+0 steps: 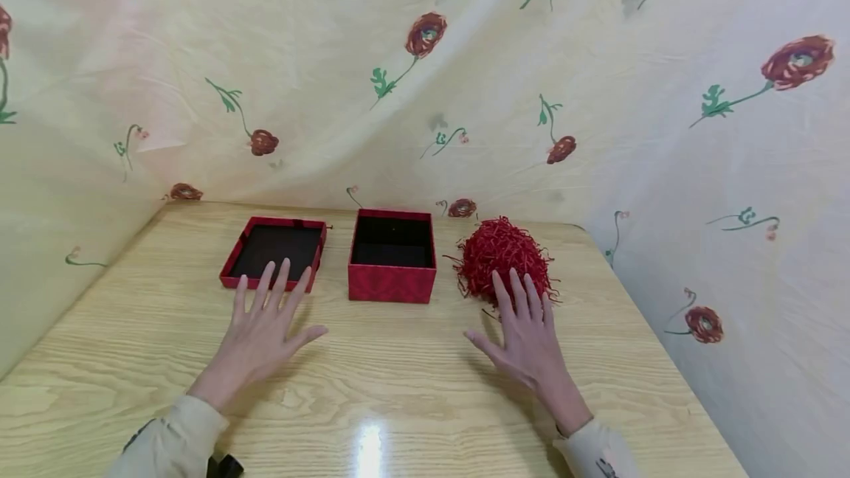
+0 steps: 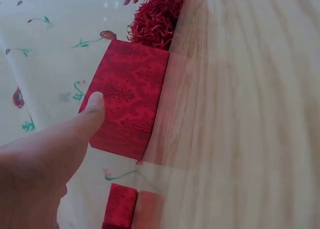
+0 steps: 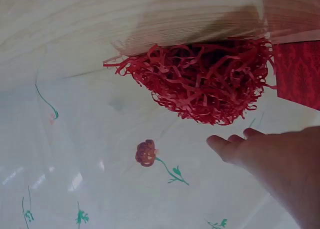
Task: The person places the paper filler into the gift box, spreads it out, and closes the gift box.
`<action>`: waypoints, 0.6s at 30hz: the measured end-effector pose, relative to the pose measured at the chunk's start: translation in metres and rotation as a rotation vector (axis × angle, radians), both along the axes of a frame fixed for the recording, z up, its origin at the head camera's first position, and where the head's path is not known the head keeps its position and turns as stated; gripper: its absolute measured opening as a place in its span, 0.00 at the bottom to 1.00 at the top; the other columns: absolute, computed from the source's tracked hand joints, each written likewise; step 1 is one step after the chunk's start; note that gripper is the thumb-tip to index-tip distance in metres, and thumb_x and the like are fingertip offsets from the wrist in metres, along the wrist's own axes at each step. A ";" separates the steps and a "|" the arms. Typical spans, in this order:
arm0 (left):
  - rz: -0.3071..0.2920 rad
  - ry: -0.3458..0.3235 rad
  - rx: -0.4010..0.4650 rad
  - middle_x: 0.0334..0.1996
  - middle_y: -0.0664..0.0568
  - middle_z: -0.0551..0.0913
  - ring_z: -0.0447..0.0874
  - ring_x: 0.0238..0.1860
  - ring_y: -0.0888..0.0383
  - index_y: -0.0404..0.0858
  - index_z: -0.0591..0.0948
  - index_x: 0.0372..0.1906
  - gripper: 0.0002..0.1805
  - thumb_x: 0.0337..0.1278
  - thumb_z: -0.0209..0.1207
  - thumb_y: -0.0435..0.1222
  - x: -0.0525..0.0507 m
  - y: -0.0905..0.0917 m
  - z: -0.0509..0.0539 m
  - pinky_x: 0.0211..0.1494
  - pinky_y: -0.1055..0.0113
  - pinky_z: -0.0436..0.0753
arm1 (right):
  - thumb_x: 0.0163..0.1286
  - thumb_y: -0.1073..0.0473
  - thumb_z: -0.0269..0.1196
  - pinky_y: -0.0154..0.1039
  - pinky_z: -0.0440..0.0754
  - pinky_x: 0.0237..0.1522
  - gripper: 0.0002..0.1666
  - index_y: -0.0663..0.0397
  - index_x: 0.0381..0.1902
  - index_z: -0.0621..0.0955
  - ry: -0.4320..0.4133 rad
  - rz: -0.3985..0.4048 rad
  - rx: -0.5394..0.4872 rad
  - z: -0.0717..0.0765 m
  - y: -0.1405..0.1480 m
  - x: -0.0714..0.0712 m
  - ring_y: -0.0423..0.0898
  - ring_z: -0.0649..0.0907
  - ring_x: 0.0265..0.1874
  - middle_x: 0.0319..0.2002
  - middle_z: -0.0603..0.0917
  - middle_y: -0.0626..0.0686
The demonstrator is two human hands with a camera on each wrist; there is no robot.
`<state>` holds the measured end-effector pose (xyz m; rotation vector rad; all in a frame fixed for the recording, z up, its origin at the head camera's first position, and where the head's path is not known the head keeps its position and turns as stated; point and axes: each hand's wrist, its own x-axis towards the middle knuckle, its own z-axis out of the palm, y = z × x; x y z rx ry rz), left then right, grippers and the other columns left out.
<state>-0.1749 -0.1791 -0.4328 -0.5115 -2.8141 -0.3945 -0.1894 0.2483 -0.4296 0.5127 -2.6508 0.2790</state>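
At the back centre of the table, a red patterned box [image 1: 392, 283] stands without its lid, its black inside showing. To its left lies the box lid [image 1: 229, 280], black inside facing up. A heap of red shredded paper [image 1: 506, 249] sits right of the box. My left hand [image 1: 262, 330], fingers straight and spread, is nearest the lid and holds nothing. Nearest the shredded paper is my right hand [image 1: 529, 338], also spread and holding nothing. The left wrist view shows the box's patterned side [image 2: 130, 89] beyond my thumb. In the right wrist view the paper heap [image 3: 205, 84] is beyond my fingers.
A light wooden table [image 1: 392, 382] carries everything. Pale cloth [image 1: 319, 80] with printed red flowers hangs behind it and along both sides. Close to my left sleeve, a small black object [image 1: 226, 466] shows at the bottom edge.
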 end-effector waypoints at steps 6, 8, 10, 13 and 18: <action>-0.037 -0.049 0.104 0.82 0.35 0.48 0.45 0.80 0.34 0.41 0.47 0.85 0.52 0.71 0.54 0.64 -0.014 -0.002 0.003 0.77 0.35 0.47 | 0.65 0.33 0.66 0.74 0.57 0.68 0.59 0.59 0.82 0.58 0.058 0.041 -0.100 0.003 0.007 -0.020 0.70 0.57 0.75 0.76 0.60 0.69; -0.051 -0.045 0.133 0.81 0.35 0.51 0.49 0.79 0.35 0.38 0.49 0.84 0.52 0.71 0.55 0.63 -0.018 -0.002 0.004 0.77 0.37 0.50 | 0.64 0.35 0.68 0.74 0.58 0.68 0.59 0.60 0.81 0.58 0.062 0.039 -0.134 0.004 0.010 -0.027 0.71 0.58 0.74 0.76 0.60 0.69; -0.070 -0.024 0.158 0.81 0.36 0.54 0.52 0.79 0.37 0.36 0.51 0.84 0.52 0.71 0.57 0.62 -0.022 -0.001 0.003 0.78 0.39 0.51 | 0.63 0.37 0.70 0.74 0.59 0.66 0.59 0.61 0.80 0.59 0.057 0.027 -0.174 0.005 0.014 -0.033 0.71 0.60 0.73 0.75 0.60 0.70; -0.107 0.019 0.201 0.79 0.36 0.58 0.54 0.79 0.38 0.34 0.54 0.83 0.50 0.71 0.60 0.58 -0.027 0.001 0.002 0.78 0.41 0.51 | 0.63 0.40 0.70 0.76 0.61 0.64 0.59 0.62 0.80 0.58 0.030 -0.012 -0.226 0.007 0.021 -0.043 0.72 0.61 0.72 0.75 0.60 0.71; -0.156 0.038 0.283 0.78 0.36 0.61 0.57 0.77 0.37 0.32 0.58 0.81 0.48 0.69 0.64 0.53 -0.034 0.006 0.003 0.77 0.40 0.56 | 0.66 0.38 0.69 0.77 0.62 0.62 0.58 0.60 0.81 0.56 -0.058 -0.088 -0.303 0.009 0.031 -0.055 0.74 0.61 0.71 0.75 0.59 0.72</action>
